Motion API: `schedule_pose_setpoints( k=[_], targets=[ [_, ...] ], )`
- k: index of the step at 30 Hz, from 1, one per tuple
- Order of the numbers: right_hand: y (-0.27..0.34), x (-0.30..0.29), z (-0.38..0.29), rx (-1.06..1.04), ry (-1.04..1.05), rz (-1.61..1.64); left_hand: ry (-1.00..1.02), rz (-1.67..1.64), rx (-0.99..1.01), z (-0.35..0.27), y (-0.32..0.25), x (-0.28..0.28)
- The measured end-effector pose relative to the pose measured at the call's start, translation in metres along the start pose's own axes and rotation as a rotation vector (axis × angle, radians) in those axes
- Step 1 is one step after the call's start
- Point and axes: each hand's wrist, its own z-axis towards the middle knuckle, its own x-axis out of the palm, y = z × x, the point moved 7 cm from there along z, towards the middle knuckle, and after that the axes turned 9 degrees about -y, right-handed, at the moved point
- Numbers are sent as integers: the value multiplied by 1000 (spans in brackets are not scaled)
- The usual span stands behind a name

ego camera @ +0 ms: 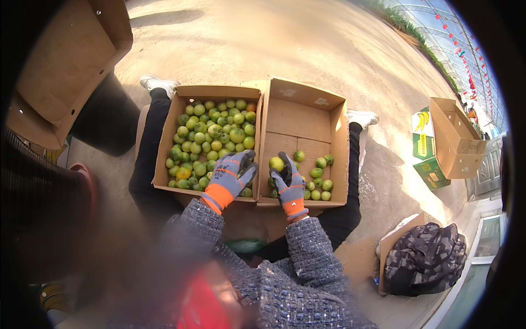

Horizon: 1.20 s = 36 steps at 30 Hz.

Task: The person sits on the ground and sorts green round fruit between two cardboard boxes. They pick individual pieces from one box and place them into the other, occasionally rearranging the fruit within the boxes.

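Both my hands wear grey gloves with dark fingertips and orange cuffs. My left hand (232, 174) is over the right side of a cardboard box (163, 164) full of green tomatoes (199, 137), a few of them yellow or orange. Its fingers bend towards the thumb; its palm is hidden, so I cannot see whether anything is in it. Inside the left front of a second cardboard box (304, 119), my right hand (289, 181) holds a yellow-green tomato (276, 164) between thumb and fingers. Several green tomatoes (316, 172) lie on that box's floor, towards the front and right.
The boxes stand side by side between my outstretched legs (150, 152). To the left are a black bucket (107, 115) and a large carton (70, 61). On the right are stacked cartons (456, 140) and a camouflage backpack (425, 259). A blurred red thing (209, 296) is close below.
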Motion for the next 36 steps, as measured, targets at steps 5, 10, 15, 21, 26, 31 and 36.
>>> schedule_pose_setpoints(
  k=[5, 10, 15, 21, 26, 31, 36],
  targets=[
    [-34, -19, -1, 517, -301, 277, 269, 963, -398, -7, 77, -80],
    [-32, -14, 3, 398, -254, 190, 566, 947, -738, -21, 137, -86],
    [-27, -4, 1, 292, -78, 93, 354, 935, -636, -30, 146, -87],
    [35, 8, -8, -373, 131, -321, -10, 207, -360, -6, 70, -65],
    [56, 35, -20, -603, 316, -354, 141, 183, -150, -17, -19, -18],
    [36, 19, -12, -376, 268, -268, 176, 172, -117, -17, -30, 4],
    [-21, 4, 0, 196, -126, 110, 35, 599, -154, -9, 42, -50]
  ],
)
